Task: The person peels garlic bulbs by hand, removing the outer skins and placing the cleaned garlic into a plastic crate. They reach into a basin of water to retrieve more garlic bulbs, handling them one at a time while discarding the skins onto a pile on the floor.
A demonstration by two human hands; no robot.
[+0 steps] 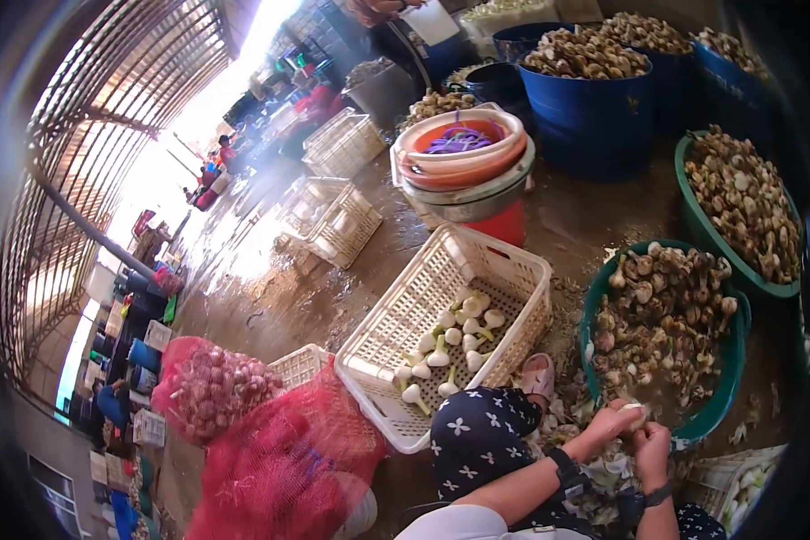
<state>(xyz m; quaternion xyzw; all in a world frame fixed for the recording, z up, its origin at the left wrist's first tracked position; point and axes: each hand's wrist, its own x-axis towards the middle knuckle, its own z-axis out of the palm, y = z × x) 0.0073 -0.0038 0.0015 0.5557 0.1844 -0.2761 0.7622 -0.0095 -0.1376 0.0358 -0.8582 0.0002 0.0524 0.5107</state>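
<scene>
The left hand grips a pale bulb at the green tub's near rim; the right hand meets it, its grip unclear. Likely peeling, calling for steady pinching.

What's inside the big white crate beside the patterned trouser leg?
The crate holds pale bulbs, several with green stems, bunched on its perforated floor. What lies directly under them is hidden.

The wet brown floor holds a white basket with holes in its sides. A big green tub, a pink net bag and bits of peel sit on it too, with a blue tub farther back.
</scene>
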